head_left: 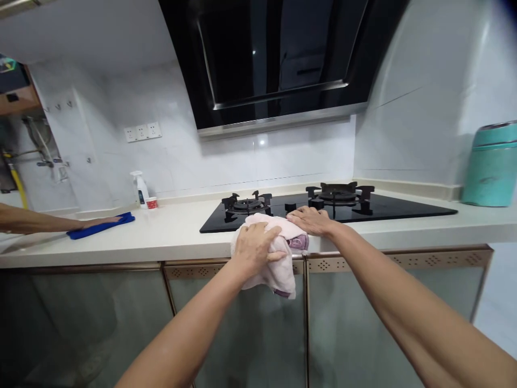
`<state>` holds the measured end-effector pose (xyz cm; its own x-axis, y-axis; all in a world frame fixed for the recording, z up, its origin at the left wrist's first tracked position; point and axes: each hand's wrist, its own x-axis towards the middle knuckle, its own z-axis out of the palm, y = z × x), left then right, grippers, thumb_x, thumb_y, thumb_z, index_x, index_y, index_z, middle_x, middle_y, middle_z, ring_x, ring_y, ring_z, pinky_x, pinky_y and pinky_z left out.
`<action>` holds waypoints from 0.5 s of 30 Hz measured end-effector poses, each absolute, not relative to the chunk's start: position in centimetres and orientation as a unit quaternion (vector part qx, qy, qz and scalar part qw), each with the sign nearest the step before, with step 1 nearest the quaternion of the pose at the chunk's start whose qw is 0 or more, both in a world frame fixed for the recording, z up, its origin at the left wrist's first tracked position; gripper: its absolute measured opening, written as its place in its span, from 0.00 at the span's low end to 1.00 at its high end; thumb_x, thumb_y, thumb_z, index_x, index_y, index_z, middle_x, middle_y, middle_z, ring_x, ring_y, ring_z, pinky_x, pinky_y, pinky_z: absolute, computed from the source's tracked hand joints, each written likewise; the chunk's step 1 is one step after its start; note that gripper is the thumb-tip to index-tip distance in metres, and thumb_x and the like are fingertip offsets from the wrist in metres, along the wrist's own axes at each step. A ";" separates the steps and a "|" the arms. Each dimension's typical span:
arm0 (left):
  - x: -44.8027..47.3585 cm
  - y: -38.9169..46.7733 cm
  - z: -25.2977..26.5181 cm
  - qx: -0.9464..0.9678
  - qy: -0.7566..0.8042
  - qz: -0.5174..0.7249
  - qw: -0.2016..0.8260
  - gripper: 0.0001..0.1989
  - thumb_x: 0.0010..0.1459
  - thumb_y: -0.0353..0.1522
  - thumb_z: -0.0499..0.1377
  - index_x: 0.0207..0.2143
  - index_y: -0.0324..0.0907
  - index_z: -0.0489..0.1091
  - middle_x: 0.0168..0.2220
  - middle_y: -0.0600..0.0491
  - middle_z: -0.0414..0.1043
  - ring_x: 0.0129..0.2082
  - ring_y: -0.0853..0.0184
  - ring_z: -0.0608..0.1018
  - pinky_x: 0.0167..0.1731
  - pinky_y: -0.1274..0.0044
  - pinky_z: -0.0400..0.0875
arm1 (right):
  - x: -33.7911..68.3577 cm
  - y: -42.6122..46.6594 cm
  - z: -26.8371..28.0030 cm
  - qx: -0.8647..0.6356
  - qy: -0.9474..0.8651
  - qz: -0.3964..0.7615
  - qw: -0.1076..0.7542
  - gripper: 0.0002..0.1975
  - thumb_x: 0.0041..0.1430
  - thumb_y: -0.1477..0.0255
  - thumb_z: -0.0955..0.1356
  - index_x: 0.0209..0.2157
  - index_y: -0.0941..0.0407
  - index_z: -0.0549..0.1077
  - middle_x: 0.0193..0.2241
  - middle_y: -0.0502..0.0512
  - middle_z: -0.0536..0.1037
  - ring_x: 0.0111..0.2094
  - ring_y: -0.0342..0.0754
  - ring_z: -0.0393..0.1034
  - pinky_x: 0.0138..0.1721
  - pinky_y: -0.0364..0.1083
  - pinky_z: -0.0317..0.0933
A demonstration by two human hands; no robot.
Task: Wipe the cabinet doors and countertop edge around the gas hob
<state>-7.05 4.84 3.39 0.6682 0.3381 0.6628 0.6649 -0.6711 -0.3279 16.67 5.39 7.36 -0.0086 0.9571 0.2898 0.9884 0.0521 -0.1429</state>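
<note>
Presently, in the head view, a pink cloth [278,272] lies at the front edge of the white countertop [177,229], just before the black cooktop [404,209], and its lower part hangs down in front of the cabinet doors [262,328]. The left hand [254,248] rests upon this cloth with the fingers bent and the thumb set apart from them; whether it grips the fabric or only presses it, I cannot tell. The right hand [313,221] is laid palm down at the front edge of the cooktop, its fingertips at the upper right side of the cloth; I cannot tell if they pinch it. Behind the hands stand two burners [247,205], below the dark range hood [242,43]. To the left, another person's hand [99,221] is on a blue cloth [100,230], which lies on the same countertop. Near the wall, a white spray bottle [140,189] stands beside a small red and white cup [151,203]. At the far right there is a teal container [490,164], upright.
</note>
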 end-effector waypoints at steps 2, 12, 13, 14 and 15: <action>-8.4 5.2 3.3 -0.867 -0.288 -0.284 0.293 0.32 0.53 0.52 0.63 0.56 0.51 0.64 0.53 0.49 0.69 0.51 0.57 0.71 0.48 0.67 0.61 | 16.6 5.3 7.1 -0.690 -0.705 -0.050 0.158 0.33 0.65 0.50 0.45 0.57 0.44 0.68 0.62 0.57 0.63 0.65 0.62 0.50 0.59 0.72 0.45; -24.3 7.8 4.0 -0.825 -0.428 -0.261 0.261 0.36 0.51 0.50 0.64 0.60 0.51 0.61 0.58 0.48 0.68 0.56 0.56 0.70 0.53 0.66 0.58 | 17.3 5.1 7.1 -0.675 -0.721 -0.020 0.154 0.36 0.62 0.45 0.46 0.59 0.44 0.66 0.63 0.50 0.65 0.64 0.61 0.56 0.61 0.65 0.52; -26.3 8.1 4.0 -0.814 -0.456 -0.257 0.254 0.36 0.52 0.50 0.64 0.61 0.52 0.61 0.58 0.49 0.67 0.57 0.56 0.69 0.54 0.66 0.57 | 17.3 5.2 6.9 -0.674 -0.722 -0.022 0.157 0.36 0.62 0.44 0.47 0.59 0.44 0.67 0.62 0.51 0.65 0.64 0.61 0.56 0.60 0.66 0.52; -28.3 8.4 4.2 -0.798 -0.488 -0.253 0.245 0.35 0.52 0.49 0.63 0.61 0.52 0.60 0.59 0.49 0.67 0.57 0.56 0.68 0.55 0.65 0.56 | 17.3 5.4 6.8 -0.673 -0.722 -0.024 0.161 0.36 0.62 0.44 0.48 0.59 0.45 0.67 0.62 0.52 0.66 0.63 0.61 0.57 0.60 0.66 0.52; -30.1 8.7 4.3 -0.781 -0.522 -0.249 0.234 0.35 0.53 0.49 0.62 0.61 0.52 0.60 0.60 0.50 0.66 0.58 0.56 0.67 0.55 0.65 0.55 | 17.4 5.5 6.7 -0.672 -0.721 -0.026 0.164 0.35 0.62 0.44 0.49 0.59 0.45 0.66 0.62 0.53 0.66 0.63 0.62 0.57 0.60 0.67 0.52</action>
